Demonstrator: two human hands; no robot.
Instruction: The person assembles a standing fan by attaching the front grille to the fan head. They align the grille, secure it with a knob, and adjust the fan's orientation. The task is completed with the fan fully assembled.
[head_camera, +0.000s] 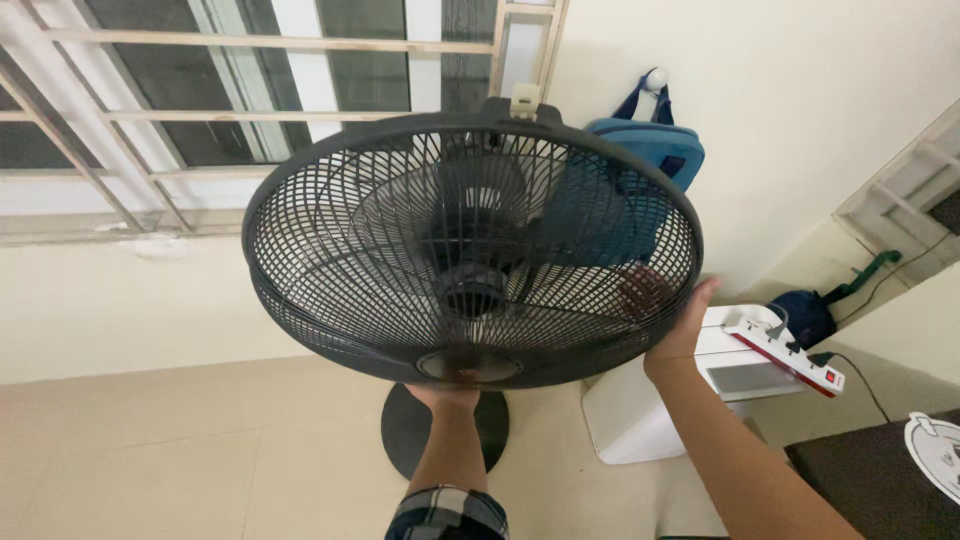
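A: What did the two hands have hold of?

B: A black pedestal fan with a round wire-mesh plastic guard (470, 255) filled the middle of the view, tilted so its face looked up at the camera. The left hand (445, 397) was under the guard's lower rim at six o'clock, beside the dark centre badge; its fingers were hidden behind the rim, so I could not tell whether that grip was clenched or loose. A checked sleeve cuff (447, 513) showed on that arm.

A: And the right?

B: The right hand (675, 330) was wrapped on the guard's rim at about four o'clock, thumb on the outside, fingers seen through the mesh behind it, so its grip was grasping the fan.

A: Where did the fan stand?

B: Its round black base (410, 430) sat on the pale tiled floor (180, 450), directly below the head, partly hidden by the left arm.

A: Anything around it?

B: A barred window (200, 100) at eleven o'clock, a blue bag hanging on the cream wall (655, 140) at one o'clock, and at three to four o'clock a white box-shaped appliance (640, 410) with a white power strip with a red switch (790, 355) lying on top
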